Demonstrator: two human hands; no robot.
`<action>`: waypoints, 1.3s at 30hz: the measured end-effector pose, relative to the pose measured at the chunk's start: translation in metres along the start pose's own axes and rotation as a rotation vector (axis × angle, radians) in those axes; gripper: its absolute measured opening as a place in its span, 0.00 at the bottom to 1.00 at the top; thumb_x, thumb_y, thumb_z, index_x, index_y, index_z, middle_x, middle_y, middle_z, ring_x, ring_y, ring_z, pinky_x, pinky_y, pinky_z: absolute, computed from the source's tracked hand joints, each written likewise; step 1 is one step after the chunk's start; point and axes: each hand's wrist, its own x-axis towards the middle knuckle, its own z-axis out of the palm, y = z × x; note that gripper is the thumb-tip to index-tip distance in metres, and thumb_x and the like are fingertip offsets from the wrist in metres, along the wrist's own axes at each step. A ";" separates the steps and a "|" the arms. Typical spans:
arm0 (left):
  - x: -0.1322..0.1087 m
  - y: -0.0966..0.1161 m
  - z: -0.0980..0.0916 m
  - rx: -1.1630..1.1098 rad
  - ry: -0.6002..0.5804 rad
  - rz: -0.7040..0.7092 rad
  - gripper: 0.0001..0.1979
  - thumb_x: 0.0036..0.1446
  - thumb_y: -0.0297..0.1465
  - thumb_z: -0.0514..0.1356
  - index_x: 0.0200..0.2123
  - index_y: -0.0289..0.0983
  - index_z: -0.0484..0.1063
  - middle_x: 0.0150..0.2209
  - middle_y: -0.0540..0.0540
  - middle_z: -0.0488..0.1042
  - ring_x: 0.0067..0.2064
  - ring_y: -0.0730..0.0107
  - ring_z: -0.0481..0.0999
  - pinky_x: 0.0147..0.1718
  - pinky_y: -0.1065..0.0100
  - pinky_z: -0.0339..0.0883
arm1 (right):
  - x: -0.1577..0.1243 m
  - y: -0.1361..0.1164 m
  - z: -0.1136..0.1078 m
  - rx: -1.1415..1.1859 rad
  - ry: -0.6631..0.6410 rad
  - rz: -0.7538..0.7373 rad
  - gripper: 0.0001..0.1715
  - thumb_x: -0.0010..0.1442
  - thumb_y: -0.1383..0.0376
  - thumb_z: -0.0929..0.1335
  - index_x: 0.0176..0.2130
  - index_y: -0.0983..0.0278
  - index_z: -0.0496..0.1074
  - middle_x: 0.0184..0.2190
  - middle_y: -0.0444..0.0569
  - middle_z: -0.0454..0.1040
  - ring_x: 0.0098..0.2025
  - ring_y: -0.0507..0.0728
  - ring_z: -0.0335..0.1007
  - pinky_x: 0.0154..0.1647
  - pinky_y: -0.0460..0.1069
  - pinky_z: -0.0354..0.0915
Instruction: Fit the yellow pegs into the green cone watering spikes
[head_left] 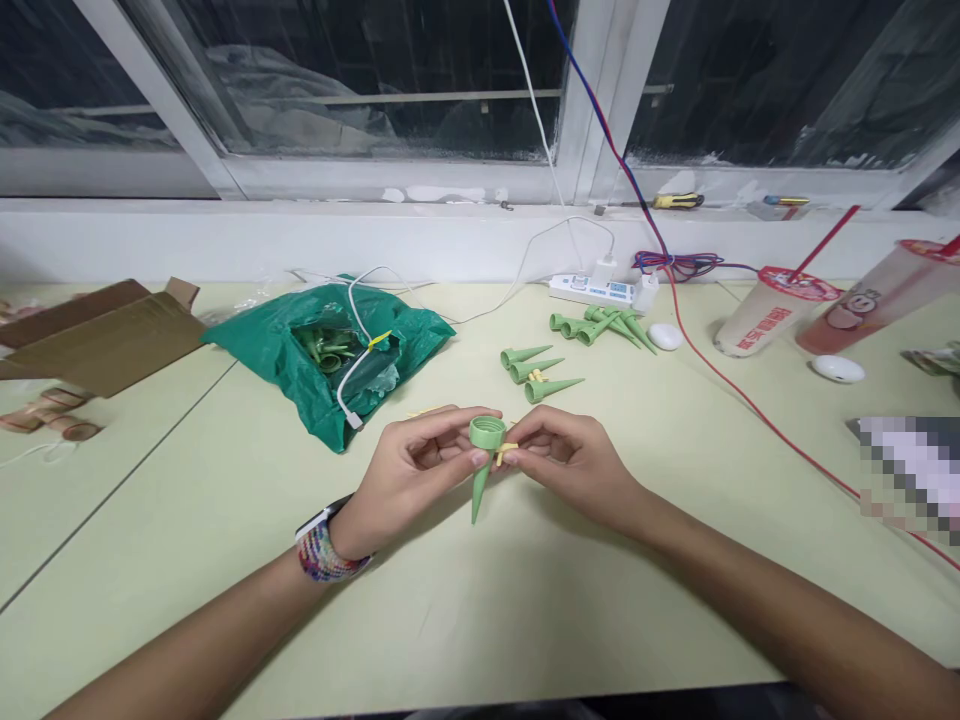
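My left hand (pixel 426 462) grips a green plastic watering spike (pixel 487 434) by its wide threaded collar, tip pointing down toward the table. Close against the spike's right side, my right hand (pixel 568 455) pinches a small yellow plastic piece (pixel 507 453). Whether that piece touches the spike I cannot tell. Beyond my hands lie three loose green spikes (pixel 534 371), with a few small yellow bits (pixel 535 376) among them. A pile of several more spikes (pixel 604 325) rests farther back. Left of these, a torn green plastic bag (pixel 262 345) shows more green spikes (pixel 328 350) inside.
A white power strip (pixel 591 291) with cables stands at the back. A red cable (pixel 750 400) runs down the right side, near two drink cups (pixel 776 305) (pixel 874 300) and white rounded objects (pixel 838 369). A cardboard box (pixel 112 340) and wooden pieces (pixel 56 412) lie left.
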 end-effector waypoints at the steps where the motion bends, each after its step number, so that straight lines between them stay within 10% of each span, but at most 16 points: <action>1: 0.000 -0.002 -0.001 -0.032 0.002 -0.031 0.16 0.60 0.32 0.71 0.51 0.37 0.84 0.42 0.41 0.83 0.38 0.65 0.82 0.38 0.69 0.77 | 0.002 -0.002 -0.004 -0.044 0.008 -0.019 0.07 0.65 0.61 0.75 0.40 0.61 0.79 0.38 0.48 0.82 0.41 0.56 0.82 0.45 0.52 0.78; 9: -0.004 -0.024 -0.005 -0.284 -0.046 -0.126 0.11 0.69 0.34 0.60 0.51 0.38 0.75 0.36 0.46 0.78 0.31 0.66 0.81 0.33 0.66 0.76 | -0.005 0.010 -0.054 -0.797 0.096 -0.261 0.07 0.69 0.68 0.68 0.40 0.62 0.77 0.36 0.50 0.75 0.38 0.56 0.71 0.37 0.51 0.66; 19: -0.002 -0.012 0.022 -0.364 -0.044 -0.170 0.14 0.63 0.29 0.66 0.50 0.38 0.67 0.38 0.48 0.76 0.29 0.69 0.81 0.27 0.68 0.74 | -0.014 0.023 -0.036 -1.160 -0.134 -0.496 0.11 0.70 0.70 0.65 0.41 0.63 0.77 0.35 0.50 0.72 0.37 0.56 0.64 0.35 0.51 0.60; 32: 0.030 -0.012 0.030 -0.315 -0.001 -0.158 0.15 0.59 0.27 0.66 0.46 0.39 0.66 0.35 0.50 0.76 0.28 0.70 0.80 0.25 0.69 0.73 | -0.013 0.020 -0.039 -1.103 -0.161 -0.434 0.06 0.64 0.72 0.65 0.39 0.62 0.71 0.34 0.48 0.73 0.35 0.55 0.65 0.32 0.50 0.57; 39: 0.038 -0.013 0.027 -0.273 -0.054 -0.135 0.22 0.59 0.31 0.69 0.55 0.38 0.67 0.39 0.46 0.77 0.30 0.69 0.81 0.26 0.70 0.74 | 0.008 0.017 -0.044 -0.385 0.035 -0.130 0.08 0.54 0.72 0.68 0.35 0.61 0.67 0.27 0.39 0.66 0.26 0.49 0.61 0.26 0.46 0.58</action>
